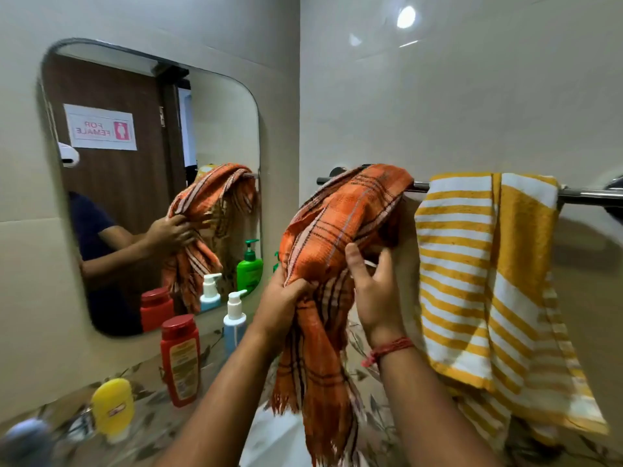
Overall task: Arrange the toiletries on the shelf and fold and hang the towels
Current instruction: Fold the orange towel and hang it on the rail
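Orange towel (340,230): lying bunched over the left end of the towel rail (583,193), tail hanging down in front of the counter, not yet spread or folded flat.
Left hand (283,298): gripping a fold of the orange cloth, fingers curling round it just below the bunched part.
Right hand (374,291): resting against the right side of the same cloth, thumb pressing on the fabric, fingers spread apart and mostly straight, not closing on anything.
Striped towel (485,264): already hanging over the rail just to the right, yellow and white, draping long, lower edge sitting uneven.
Progress, head view: judging about halfway on the towels; one hung, the orange one on the rail but needing smoothing or refolding.
Toiletries: standing in a loose row under the mirror (219,112); red bottle (180,358) upright, white pump bottle (235,318) behind it, yellow tube (113,406) nearer, green pump bottle showing only as a reflection.
Toiletries, judgement: looking roughly lined up, unclear whether finished.
Surface: counter (148,429) with a leaf pattern, running along the wall below the mirror.
Room: pale tiled walls, ceiling light glinting on the tile; mirror reflecting a brown door with a sign.
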Tool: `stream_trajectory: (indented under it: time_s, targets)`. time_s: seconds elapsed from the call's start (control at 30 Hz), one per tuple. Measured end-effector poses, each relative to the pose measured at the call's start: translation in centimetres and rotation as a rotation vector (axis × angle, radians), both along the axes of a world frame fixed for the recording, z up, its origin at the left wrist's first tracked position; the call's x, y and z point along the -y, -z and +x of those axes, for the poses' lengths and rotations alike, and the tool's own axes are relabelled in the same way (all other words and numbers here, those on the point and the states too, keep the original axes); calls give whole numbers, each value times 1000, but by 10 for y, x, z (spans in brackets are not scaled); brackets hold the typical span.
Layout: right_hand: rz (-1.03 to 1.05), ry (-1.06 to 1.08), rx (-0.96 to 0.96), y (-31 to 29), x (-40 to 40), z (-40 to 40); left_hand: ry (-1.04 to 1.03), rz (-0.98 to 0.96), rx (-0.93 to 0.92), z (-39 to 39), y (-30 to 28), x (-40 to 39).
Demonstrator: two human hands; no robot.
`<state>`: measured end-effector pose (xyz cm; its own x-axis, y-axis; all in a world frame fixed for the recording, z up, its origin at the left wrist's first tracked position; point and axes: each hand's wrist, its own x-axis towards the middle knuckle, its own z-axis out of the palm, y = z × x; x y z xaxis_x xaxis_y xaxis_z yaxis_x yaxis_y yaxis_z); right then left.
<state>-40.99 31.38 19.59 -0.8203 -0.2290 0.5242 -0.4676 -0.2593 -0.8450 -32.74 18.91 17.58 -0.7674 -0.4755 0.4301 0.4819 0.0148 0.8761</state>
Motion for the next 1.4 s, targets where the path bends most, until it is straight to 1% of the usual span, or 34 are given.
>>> stream_trajectory:
  time_s: [0.07,0.1,0.13,0.2,0.27,0.3,0.33,0.4,0.47,0.5,0.57,0.63,0.73,0.83,0.9,0.97,1.07,1.13,1.2,1.23,1.27,1.3,1.33,1.4]
  targets:
    - [-161,-216,165,-15,5,3,39,-52,76,14,13,-6]
    - [-214,-332,260,-21,9,3,65,-78,123,20,17,-7]
    - [-219,-404,300,-24,14,4,97,-90,164,28,18,-8]
    - [-124,-417,246,-28,20,9,165,-77,214,45,17,-3]
    - [-40,-382,113,-23,24,17,202,-42,208,62,10,3]
    - [-3,-389,43,-20,24,21,183,-8,180,68,6,4]
    - [37,-413,-31,-17,24,24,137,46,134,71,0,3]
    - [157,-524,-161,-12,27,34,-24,143,15,71,-14,1]
    - [268,-617,-283,-11,30,51,-208,104,-59,73,-30,-3]
    - [269,-669,-305,-11,30,57,-288,55,-71,75,-38,-6]
    - [209,-754,-293,-13,24,61,-407,-17,-88,82,-48,-15]
    - [177,-819,-270,-16,14,57,-482,-17,-103,86,-53,-25]
    - [133,-980,-166,-16,-6,44,-593,7,-128,86,-59,-50]
    - [72,-1072,-123,-10,-25,33,-660,-1,-112,84,-57,-74]
    - [55,-1094,-105,-2,-36,26,-713,7,-105,82,-54,-91]
    - [10,-1016,-86,8,-43,20,-749,25,-102,81,-48,-102]
    - [-113,-944,48,27,-46,18,-775,51,-74,85,-39,-117]
    - [-161,-765,68,38,-47,23,-784,44,-30,91,-36,-123]
    - [-196,-523,-21,43,-50,27,-808,6,39,98,-33,-127]
    - [-204,-464,-82,43,-51,28,-830,-17,85,101,-32,-129]
    - [-199,-490,-141,41,-52,27,-848,-45,135,105,-32,-130]
    - [-167,-602,-182,36,-52,26,-858,-73,191,108,-31,-131]
    - [-93,-753,-214,30,-51,25,-855,-101,247,111,-31,-132]
    - [158,-1007,-309,14,-50,26,-820,-129,330,116,-31,-133]
